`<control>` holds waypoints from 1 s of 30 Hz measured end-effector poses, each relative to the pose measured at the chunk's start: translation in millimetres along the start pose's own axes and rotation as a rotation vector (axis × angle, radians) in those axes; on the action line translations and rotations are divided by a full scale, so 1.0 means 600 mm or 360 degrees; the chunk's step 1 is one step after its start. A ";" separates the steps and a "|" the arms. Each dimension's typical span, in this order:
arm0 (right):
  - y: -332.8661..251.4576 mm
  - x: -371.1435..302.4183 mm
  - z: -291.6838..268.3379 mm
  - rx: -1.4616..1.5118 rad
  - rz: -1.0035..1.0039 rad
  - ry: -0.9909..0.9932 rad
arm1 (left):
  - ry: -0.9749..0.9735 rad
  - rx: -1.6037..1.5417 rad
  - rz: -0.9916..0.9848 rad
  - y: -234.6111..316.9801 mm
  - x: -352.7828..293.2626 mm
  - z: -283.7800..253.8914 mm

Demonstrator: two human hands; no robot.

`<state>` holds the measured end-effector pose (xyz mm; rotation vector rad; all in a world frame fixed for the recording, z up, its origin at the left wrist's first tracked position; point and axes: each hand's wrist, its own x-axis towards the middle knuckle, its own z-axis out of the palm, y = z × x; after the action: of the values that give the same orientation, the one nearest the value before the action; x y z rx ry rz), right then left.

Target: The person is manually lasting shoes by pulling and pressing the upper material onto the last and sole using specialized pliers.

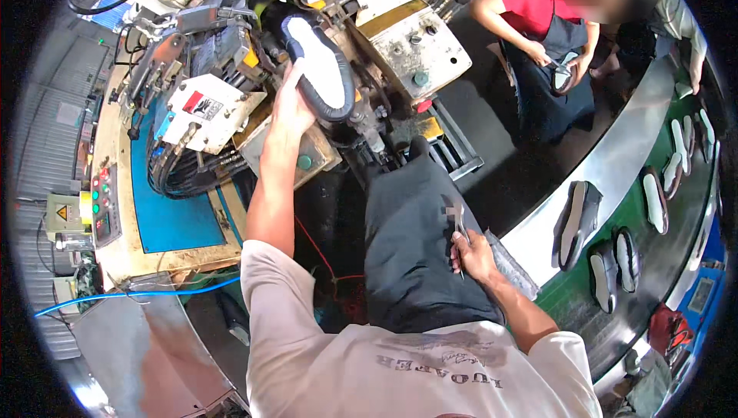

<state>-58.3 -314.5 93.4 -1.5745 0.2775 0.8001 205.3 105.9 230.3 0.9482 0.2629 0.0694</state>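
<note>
My left hand (293,103) is closed around the side of a dark shoe upper (326,80), sole side up with its long white insole showing. It is raised among the clamps and metal parts of a machine (369,130); I cannot tell whether the shoe touches them. Over my dark apron (407,241), my right hand (474,255) grips a slim silver metal tool (460,220) that points away from me. The tool's tip is blurred, so its exact kind does not show.
Control boxes (419,53), hoses (181,176) and clamps crowd the front and left. Right of me, a green conveyor (553,310) with a pale metal edge carries several shoes (578,226). Beyond the machine, a person in red (530,3) holds another shoe (565,72).
</note>
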 end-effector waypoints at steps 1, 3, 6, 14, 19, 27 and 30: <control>-0.001 -0.001 -0.003 0.0016 0.0007 0.0031 | -0.0114 0.0091 0.0080 0.009 -0.003 -0.003; -0.005 -0.006 -0.010 -0.0045 -0.0018 0.0041 | -0.0297 0.0168 0.0215 0.018 -0.051 0.019; -0.018 -0.025 -0.026 -0.0183 0.0039 0.0027 | -0.0394 0.0430 0.0416 0.011 -0.172 0.055; -0.050 -0.085 -0.075 -0.0817 -0.0634 0.0267 | -0.0157 0.0900 0.0242 -0.213 -0.425 0.051; -0.065 -0.101 -0.081 -0.1440 -0.0637 0.0040 | -0.0109 0.0910 -0.0385 -0.389 -0.509 0.002; -0.008 -0.049 -0.022 -0.1808 -0.1027 -0.0076 | -0.0163 0.0824 -0.0431 -0.427 -0.552 -0.013; -0.022 -0.044 -0.036 -0.2063 -0.0746 -0.0167 | -0.0150 0.1034 -0.0199 -0.449 -0.567 -0.039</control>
<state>-62.8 -339.5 119.6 -2.6167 -0.8430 0.6848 -144.5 -91.6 64.6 1.5725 0.2611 -0.1870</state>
